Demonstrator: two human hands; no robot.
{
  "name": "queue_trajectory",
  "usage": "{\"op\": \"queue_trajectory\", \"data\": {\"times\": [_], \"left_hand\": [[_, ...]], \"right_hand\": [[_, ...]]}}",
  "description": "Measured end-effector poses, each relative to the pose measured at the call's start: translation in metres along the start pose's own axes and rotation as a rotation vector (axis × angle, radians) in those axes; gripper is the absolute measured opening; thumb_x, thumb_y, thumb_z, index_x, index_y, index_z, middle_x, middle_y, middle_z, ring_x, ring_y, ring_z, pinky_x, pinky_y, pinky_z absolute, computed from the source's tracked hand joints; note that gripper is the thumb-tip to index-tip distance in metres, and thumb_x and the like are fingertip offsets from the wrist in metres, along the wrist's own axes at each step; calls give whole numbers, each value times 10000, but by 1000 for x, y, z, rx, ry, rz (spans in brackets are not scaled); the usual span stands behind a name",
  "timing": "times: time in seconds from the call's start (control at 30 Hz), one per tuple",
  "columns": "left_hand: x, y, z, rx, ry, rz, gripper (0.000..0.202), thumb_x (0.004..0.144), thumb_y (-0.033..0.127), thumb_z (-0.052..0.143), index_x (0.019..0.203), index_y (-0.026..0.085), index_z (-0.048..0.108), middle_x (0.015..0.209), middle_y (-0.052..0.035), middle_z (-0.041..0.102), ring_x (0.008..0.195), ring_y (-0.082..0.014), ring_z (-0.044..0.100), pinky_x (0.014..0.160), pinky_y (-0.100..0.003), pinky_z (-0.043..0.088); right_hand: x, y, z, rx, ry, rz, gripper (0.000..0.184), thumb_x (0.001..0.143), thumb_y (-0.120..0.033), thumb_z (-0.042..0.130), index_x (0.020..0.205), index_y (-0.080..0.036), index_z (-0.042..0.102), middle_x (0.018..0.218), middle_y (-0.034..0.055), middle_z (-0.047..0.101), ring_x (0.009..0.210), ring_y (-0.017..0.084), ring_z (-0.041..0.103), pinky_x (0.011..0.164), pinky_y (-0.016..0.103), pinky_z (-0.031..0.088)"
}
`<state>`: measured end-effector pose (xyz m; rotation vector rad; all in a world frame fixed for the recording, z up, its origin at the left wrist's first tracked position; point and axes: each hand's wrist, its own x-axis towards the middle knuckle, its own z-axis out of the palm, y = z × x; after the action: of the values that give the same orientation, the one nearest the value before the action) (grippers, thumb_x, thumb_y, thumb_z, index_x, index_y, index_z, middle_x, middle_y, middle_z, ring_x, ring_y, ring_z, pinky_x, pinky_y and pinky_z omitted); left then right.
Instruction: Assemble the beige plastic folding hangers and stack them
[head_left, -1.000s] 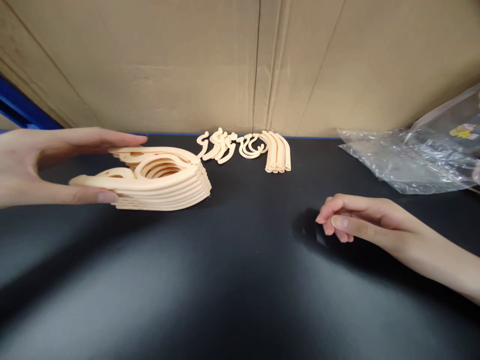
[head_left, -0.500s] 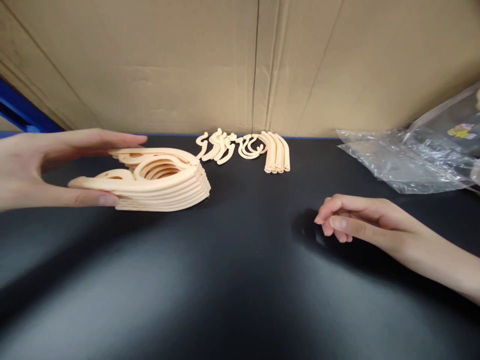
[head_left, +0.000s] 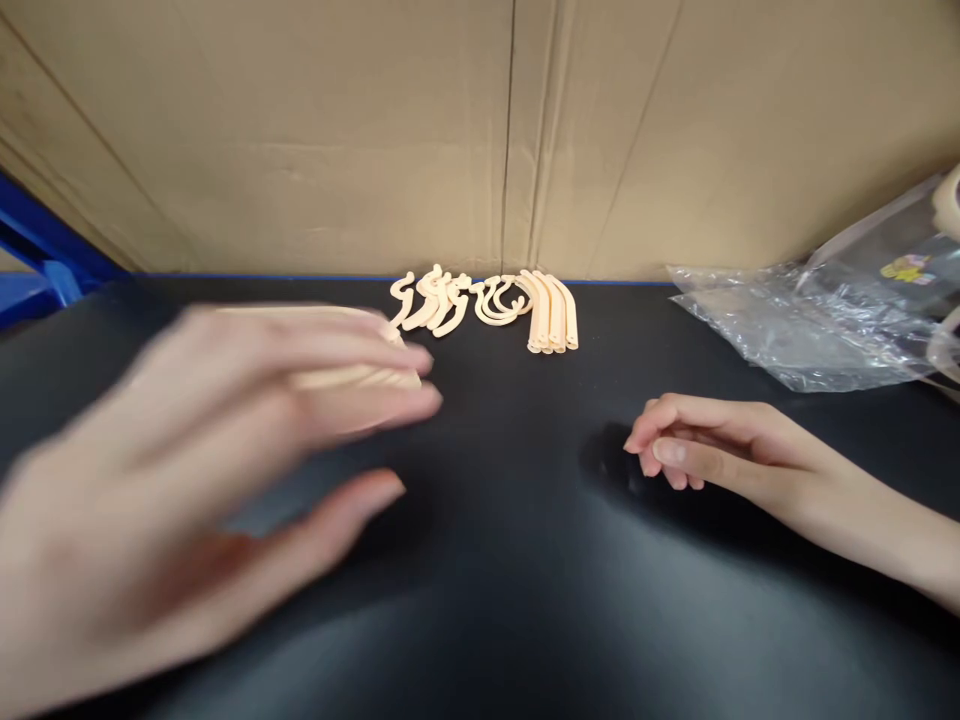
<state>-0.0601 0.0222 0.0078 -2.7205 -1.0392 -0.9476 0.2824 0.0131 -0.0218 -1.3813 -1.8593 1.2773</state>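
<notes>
My left hand (head_left: 225,470) is blurred by motion, with thumb and fingers spread and nothing between them. It hovers in front of a stack of cream folding hangers (head_left: 360,376) and hides most of it; only parts of the top and the right end show. On the right, my right hand (head_left: 709,445) is low over the black tabletop (head_left: 510,560). Its fingers are loosely curled, the thumb lies close to them, and I see nothing held.
Along the back lie several cream S-shaped pieces (head_left: 435,305), a few curved hooks (head_left: 496,303) and a bundle of bent cream arms (head_left: 553,315). Clear plastic bags (head_left: 802,335) spread over the right back. A cardboard wall (head_left: 360,140) stands behind; a blue frame (head_left: 56,250) is at left.
My left hand has let go of the hanger stack and come nearer and rightward, now covering much of it. My right hand has stayed almost in place. The view has shifted slightly.
</notes>
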Motion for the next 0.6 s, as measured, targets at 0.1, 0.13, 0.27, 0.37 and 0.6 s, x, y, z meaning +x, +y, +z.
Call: {"op": "queue_trajectory", "data": {"times": [0.1, 0.13, 0.27, 0.37, 0.6], "left_hand": [[-6, 19, 18, 21, -157, 344, 319, 929, 214, 528, 1225, 229, 645, 1292, 6, 654, 1265, -190, 535, 1154, -272, 390], [-7, 22, 23, 15, -187, 359, 317, 941, 191, 497, 1218, 217, 649, 1281, 1, 669, 1262, -193, 545, 1142, -284, 410], [-9, 21, 34, -51, -261, 379, 293, 983, 150, 423, 1092, 184, 693, 1153, -25, 732, 1068, -191, 667, 972, -304, 541], [-8, 14, 36, -57, -268, 390, 280, 996, 142, 411, 1057, 160, 684, 1074, -44, 749, 1002, -189, 688, 881, -291, 558], [1, 11, 21, -24, -219, 412, 229, 971, 99, 427, 1020, 133, 648, 838, -52, 744, 746, -190, 700, 636, -318, 545]], "right_hand": [[0, -1, 1, -92, -3, -48, 226, 930, -451, 610, 958, -241, 692, 799, 17, 663, 704, 162, 593, 637, 275, 470], [1, -1, 2, -138, -5, -75, 206, 939, -435, 599, 961, -250, 688, 824, 18, 669, 731, 171, 605, 643, 278, 469], [13, -7, 5, -470, -21, -303, 181, 987, -358, 524, 1015, -238, 657, 938, 35, 676, 785, 177, 624, 654, 285, 475], [33, -16, 9, -980, 65, -692, 213, 1002, -246, 472, 1037, -157, 662, 986, 92, 682, 824, 215, 621, 727, 347, 469], [112, -41, 25, -1441, 178, -1034, 322, 1006, -106, 353, 1175, -77, 625, 1091, 127, 660, 982, 264, 588, 786, 370, 440]]}}
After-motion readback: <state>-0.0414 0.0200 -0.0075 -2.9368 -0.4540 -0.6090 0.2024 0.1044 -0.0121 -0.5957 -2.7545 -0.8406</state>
